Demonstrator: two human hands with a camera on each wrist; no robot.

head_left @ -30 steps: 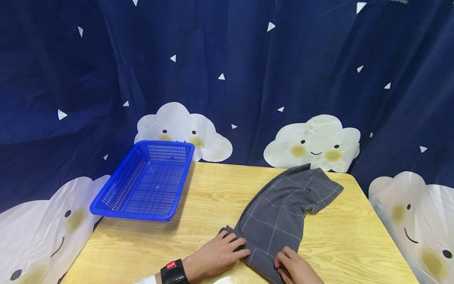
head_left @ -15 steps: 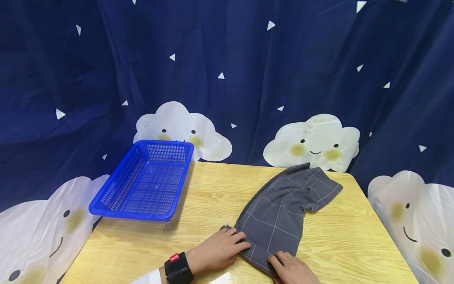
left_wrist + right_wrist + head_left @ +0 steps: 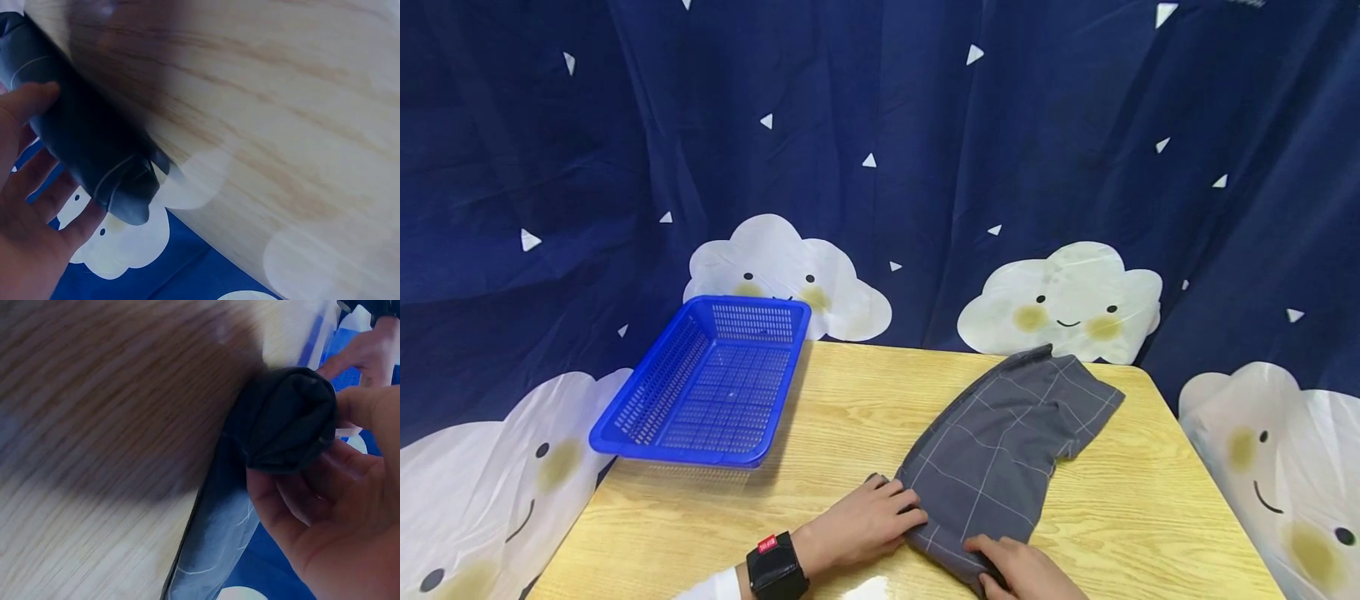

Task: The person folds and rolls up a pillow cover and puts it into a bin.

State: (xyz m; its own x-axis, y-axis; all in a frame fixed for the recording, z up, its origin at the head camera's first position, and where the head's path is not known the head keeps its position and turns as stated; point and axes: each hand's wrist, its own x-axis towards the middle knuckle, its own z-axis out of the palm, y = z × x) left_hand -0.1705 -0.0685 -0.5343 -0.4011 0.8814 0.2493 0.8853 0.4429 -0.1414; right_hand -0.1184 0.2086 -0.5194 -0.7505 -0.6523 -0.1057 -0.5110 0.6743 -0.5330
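A grey shirt point(image 3: 992, 458) with thin white check lines lies lengthwise on the table, its near end wound into a roll. My left hand point(image 3: 868, 525) grips the left end of that roll point(image 3: 94, 134); in the left wrist view the thumb is on one side and the fingers on the other. At the roll's right end, my right hand point(image 3: 1022, 567) holds it between thumb and fingers. The right wrist view shows the coiled end point(image 3: 290, 419) of the roll, with the flat cloth running away beyond it.
A blue plastic basket point(image 3: 700, 454) with slotted sides stands at the table's left. The wooden table point(image 3: 842, 400) ends at a navy curtain point(image 3: 880, 100) printed with white clouds and triangles.
My right hand has shifted its hold on the near end of the roll. The shirt's flat part has spread slightly rightward and its folds have smoothed. The left hand has hardly moved.
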